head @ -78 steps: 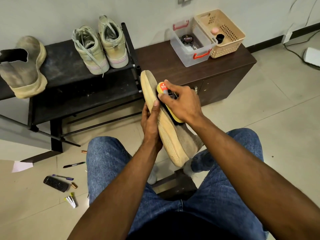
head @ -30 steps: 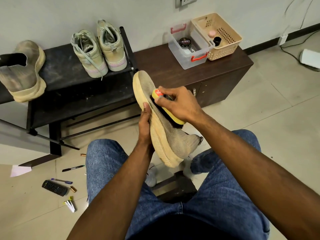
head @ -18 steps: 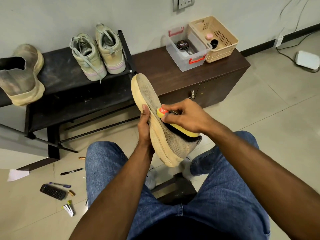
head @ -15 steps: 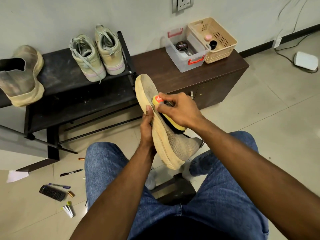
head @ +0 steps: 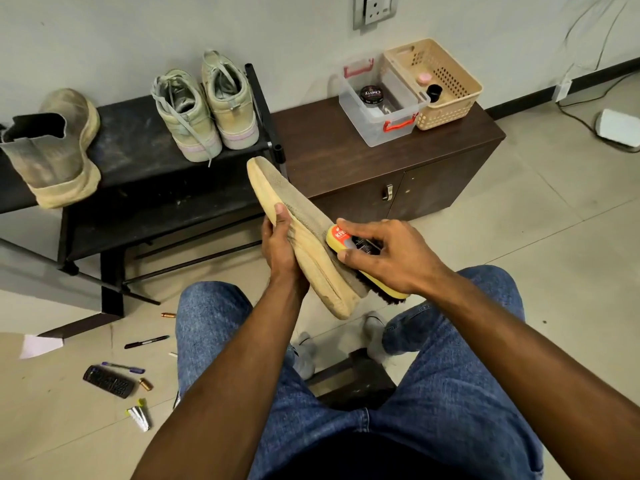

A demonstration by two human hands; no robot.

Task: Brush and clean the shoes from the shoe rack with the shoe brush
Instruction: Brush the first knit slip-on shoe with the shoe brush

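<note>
A seated person in blue jeans holds a tan shoe above the knees, its toe raised toward the shoe rack and its pale sole turned to the left. The left hand grips the shoe from the sole side, thumb laid over the sole's edge and the other fingers hidden behind it. The right hand holds a yellow-backed shoe brush with curled fingers and thumb (a red label shows at the brush's forward end), its dark bristles pressed against the shoe's mesh side near the heel. On the rack's top shelf a matching tan shoe stands at the left end, and a pair of pale green sneakers stands at the right end, heels toward the viewer. Just beside the rack's right end is a low brown cabinet; at its back edge sit a clear plastic box with a round black tin inside and, touching it, a beige basket. On the floor, lower left, lie pens, a dark remote and small batteries.
</note>
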